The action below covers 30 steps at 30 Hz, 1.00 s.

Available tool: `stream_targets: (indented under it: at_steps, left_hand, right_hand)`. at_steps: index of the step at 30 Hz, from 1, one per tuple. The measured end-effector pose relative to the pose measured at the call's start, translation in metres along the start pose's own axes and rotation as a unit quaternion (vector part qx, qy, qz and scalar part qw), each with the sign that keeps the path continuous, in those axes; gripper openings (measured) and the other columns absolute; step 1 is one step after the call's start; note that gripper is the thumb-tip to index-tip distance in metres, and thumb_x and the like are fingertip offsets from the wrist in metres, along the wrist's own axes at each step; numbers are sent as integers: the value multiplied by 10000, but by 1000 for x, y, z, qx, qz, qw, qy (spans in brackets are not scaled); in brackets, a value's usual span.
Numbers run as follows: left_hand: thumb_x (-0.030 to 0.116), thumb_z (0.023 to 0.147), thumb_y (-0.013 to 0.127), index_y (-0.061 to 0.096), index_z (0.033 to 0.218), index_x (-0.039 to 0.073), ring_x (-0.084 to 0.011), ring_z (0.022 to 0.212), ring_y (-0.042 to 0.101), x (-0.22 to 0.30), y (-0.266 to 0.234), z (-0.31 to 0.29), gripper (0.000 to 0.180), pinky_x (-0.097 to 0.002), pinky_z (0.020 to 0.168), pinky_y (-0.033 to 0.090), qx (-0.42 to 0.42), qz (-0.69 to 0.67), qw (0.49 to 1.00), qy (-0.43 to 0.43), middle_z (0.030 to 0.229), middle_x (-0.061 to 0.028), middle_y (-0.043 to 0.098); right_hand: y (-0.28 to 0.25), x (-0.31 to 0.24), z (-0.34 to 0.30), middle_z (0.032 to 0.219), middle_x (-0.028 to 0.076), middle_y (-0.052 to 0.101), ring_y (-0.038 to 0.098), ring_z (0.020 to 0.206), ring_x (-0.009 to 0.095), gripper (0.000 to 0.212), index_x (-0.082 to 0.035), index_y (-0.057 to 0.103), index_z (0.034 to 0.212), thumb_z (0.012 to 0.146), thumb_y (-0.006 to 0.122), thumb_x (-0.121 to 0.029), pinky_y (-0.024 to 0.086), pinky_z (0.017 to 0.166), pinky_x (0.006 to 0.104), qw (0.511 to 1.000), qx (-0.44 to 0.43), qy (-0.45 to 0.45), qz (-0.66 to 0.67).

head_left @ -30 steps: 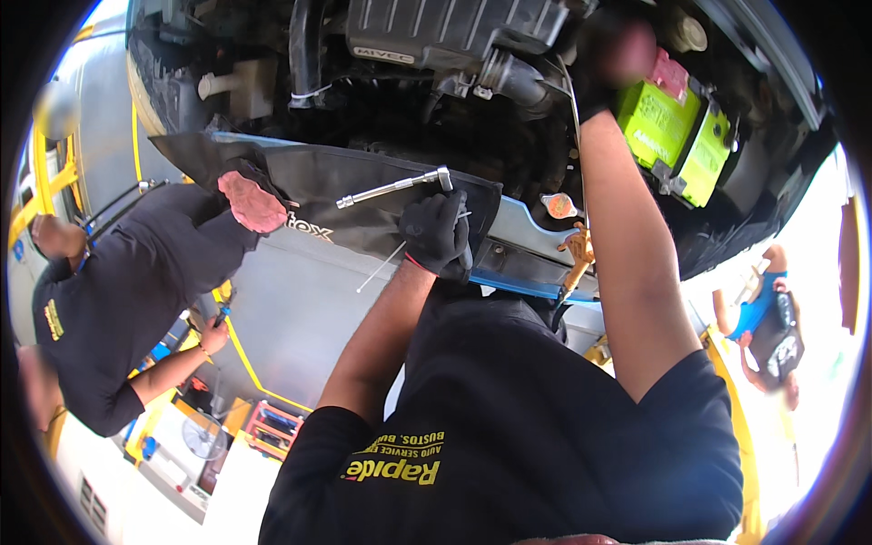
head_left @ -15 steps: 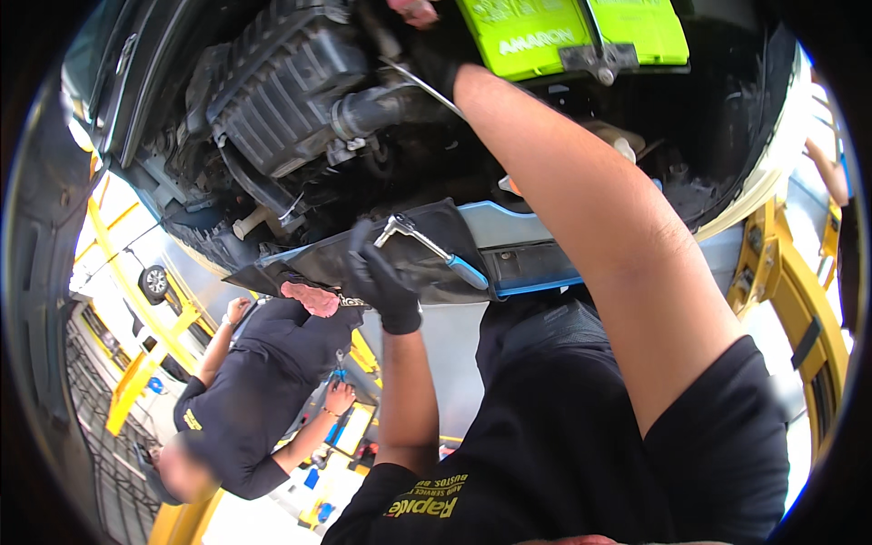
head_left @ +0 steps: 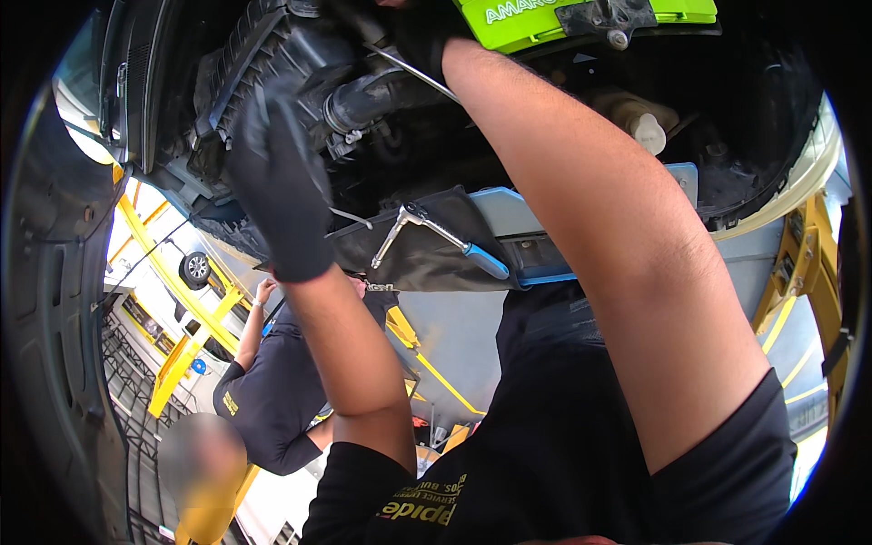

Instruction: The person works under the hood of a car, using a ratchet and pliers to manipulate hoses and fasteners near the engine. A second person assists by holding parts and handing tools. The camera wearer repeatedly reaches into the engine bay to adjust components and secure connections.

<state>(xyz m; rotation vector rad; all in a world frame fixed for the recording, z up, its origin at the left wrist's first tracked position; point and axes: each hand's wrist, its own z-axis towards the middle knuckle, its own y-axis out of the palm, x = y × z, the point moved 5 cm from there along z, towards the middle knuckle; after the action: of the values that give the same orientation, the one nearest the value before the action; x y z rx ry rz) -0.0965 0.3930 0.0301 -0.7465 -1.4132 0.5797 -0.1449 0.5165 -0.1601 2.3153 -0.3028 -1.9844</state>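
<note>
My left hand (head_left: 277, 186), in a black glove, is raised beside the black ribbed air filter box (head_left: 272, 54). Its fingers look stretched out, though motion blurs their tips. High in the engine bay, my right hand (head_left: 420, 32) wears a black glove too; shade hides its fingers. A thin metal rod (head_left: 416, 73) runs under my right wrist, and I cannot tell whether the hand grips it. Below, a ratchet with a blue handle (head_left: 445, 234) lies on a dark cover (head_left: 413, 265) draped over the car's front edge.
A bright green battery (head_left: 522, 25) with a black clamp stands beyond my right wrist. A ribbed air hose (head_left: 363, 102) leaves the filter box. A white-capped tank (head_left: 648, 133) sits at the right. Another person (head_left: 272, 391) stands at lower left, near yellow lift posts (head_left: 173, 372).
My left hand has left the ratchet's side and moved up and left to the air filter box. My right hand stays by the rod. The view has shifted slightly.
</note>
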Motion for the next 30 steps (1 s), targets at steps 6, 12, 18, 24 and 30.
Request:
stream_targets:
  at_steps: [6,12,18,24,30]
  left_hand:
    - [169,996,612,723,1150,28,-116,839,620,17,5,115,236,-286,723,488,5,400,735,548,1021,-76,743]
    - [233,886,638,781,955,67,-384,999,731,31,88,177,230,-488,879,570,-235,532,758,296,1015,-218,753]
    - [334,909,640,782,1014,94,-382,1055,720,-1,146,223,298,-465,916,560,-362,533,692,327,1067,-206,753]
    - [360,917,625,759,1092,121,-376,1101,703,-42,163,255,325,-480,919,554,-362,448,706,413,1140,-194,741]
    - [331,913,631,763,1093,139,-372,1078,710,-31,173,238,295,-467,917,557,-423,499,648,391,1135,-196,742]
  right_hand:
    - [5,2,-2,1084,94,720,675,985,192,288,-90,676,1190,1053,546,-307,534,860,351,1000,-2,9,-4]
    - [13,1,0,1082,94,720,675,982,190,286,-91,677,1188,1052,548,-307,534,856,351,1000,-8,10,3]
    - [4,10,6,1080,95,720,675,979,189,284,-92,677,1186,1051,551,-307,533,852,350,1000,10,20,3]
    - [8,9,7,1078,95,720,674,976,187,283,-92,678,1184,1049,553,-307,533,847,350,1000,12,24,10]
    - [7,9,9,1076,95,720,674,974,186,281,-93,678,1182,1048,556,-308,532,843,350,999,16,28,10]
